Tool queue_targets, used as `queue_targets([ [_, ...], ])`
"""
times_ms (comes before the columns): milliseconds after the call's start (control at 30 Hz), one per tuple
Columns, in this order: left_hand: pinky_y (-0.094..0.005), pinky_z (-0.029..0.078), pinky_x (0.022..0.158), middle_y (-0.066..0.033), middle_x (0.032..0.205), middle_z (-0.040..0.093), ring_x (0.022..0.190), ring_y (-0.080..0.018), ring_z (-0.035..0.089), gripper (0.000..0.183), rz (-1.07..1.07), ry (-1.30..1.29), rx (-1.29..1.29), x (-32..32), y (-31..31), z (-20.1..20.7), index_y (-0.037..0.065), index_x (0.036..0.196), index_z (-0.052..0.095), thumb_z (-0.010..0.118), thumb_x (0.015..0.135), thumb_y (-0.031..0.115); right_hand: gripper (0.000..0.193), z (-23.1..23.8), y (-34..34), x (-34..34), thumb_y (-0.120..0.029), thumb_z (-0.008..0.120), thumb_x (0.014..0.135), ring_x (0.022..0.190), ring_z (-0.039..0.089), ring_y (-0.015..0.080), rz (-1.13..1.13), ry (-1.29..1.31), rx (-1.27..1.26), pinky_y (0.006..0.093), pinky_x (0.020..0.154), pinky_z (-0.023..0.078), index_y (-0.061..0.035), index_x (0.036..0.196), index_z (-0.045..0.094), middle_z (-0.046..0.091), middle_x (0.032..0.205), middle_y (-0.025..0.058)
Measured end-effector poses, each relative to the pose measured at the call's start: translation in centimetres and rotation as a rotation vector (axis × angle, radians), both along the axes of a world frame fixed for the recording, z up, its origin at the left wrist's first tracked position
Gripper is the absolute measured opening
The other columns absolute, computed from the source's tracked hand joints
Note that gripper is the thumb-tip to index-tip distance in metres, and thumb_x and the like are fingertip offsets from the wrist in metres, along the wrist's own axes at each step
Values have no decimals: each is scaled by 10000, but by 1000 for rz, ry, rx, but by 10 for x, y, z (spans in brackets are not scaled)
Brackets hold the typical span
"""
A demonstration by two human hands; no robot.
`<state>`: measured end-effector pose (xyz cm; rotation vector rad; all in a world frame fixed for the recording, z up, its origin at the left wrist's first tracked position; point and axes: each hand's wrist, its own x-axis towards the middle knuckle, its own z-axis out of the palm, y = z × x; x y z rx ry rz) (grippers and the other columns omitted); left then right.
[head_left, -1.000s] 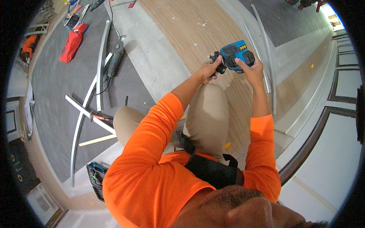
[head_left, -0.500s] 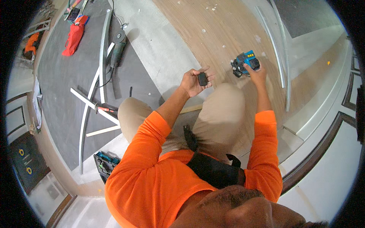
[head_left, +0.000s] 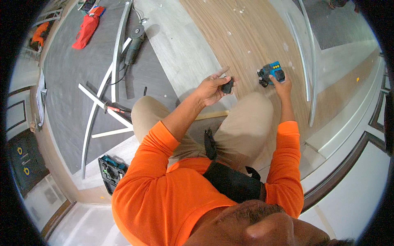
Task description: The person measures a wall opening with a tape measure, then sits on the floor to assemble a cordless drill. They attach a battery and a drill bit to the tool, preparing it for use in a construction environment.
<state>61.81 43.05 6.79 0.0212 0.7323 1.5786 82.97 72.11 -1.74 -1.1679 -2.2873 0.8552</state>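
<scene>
My left hand [head_left: 210, 91] is closed on a small black block [head_left: 227, 85], apparently a battery pack, with the thumb pressed on it and the index finger pointing outward. It is above the space between my knees. To its right, my right hand [head_left: 283, 87] grips a blue and black laser level [head_left: 271, 73] with yellow buttons on top. The two things are apart, held above the floor beyond my right knee. My fingers partly hide the laser level's near side.
On the dark sheet at left lie an angle grinder [head_left: 134, 46], crossed metal strips [head_left: 95, 96] and a red bag [head_left: 87, 29]. An open tool case [head_left: 110, 173] sits by my left side. Long metal channels [head_left: 303, 61] lie at right. Part of another person [head_left: 337, 3] shows at far right.
My left thumb has come down onto the black block, and that hand has moved slightly right. The laser level remains in my right hand. The whole view has shifted a little.
</scene>
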Motion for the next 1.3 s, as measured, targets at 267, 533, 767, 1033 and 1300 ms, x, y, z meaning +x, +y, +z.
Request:
queue_targets([
  [267,-494,565,878,-239,1366,506,1098,-347,613,632,29,-32,32,-11,-8,5,34,1526,210,362,1014,372,569,3,3,-2,-280,870,709,886,675,194,6,52,-257,341,819,524,-19,1161,644,714,982,95],
  [533,-482,552,928,-255,1314,533,1096,-360,614,527,-40,-215,218,-19,-9,23,-61,1353,407,372,935,259,562,11,11,1,-282,862,733,901,663,180,96,-2,-159,323,814,523,-9,1165,628,698,1011,97],
  [767,-495,524,968,-272,1352,498,1174,-407,579,554,-95,-301,250,-23,-13,24,-82,1358,390,388,924,262,629,0,14,7,-305,871,720,931,660,199,49,14,-244,337,840,520,-8,1206,606,688,1039,111],
  [1033,-449,562,926,-235,1344,537,1090,-322,641,606,-114,-104,235,-18,-30,37,-48,1442,359,543,884,100,909,15,-6,2,-301,874,718,1241,521,287,10,57,-124,392,1043,416,20,1426,402,511,1371,208],
  [1300,-371,625,705,-172,1066,651,818,-220,659,488,-189,327,-188,-6,-23,-5,-44,1375,455,541,909,72,1050,20,-4,30,-388,851,743,1372,388,379,-129,-20,77,454,1112,341,21,1504,254,371,1485,275],
])
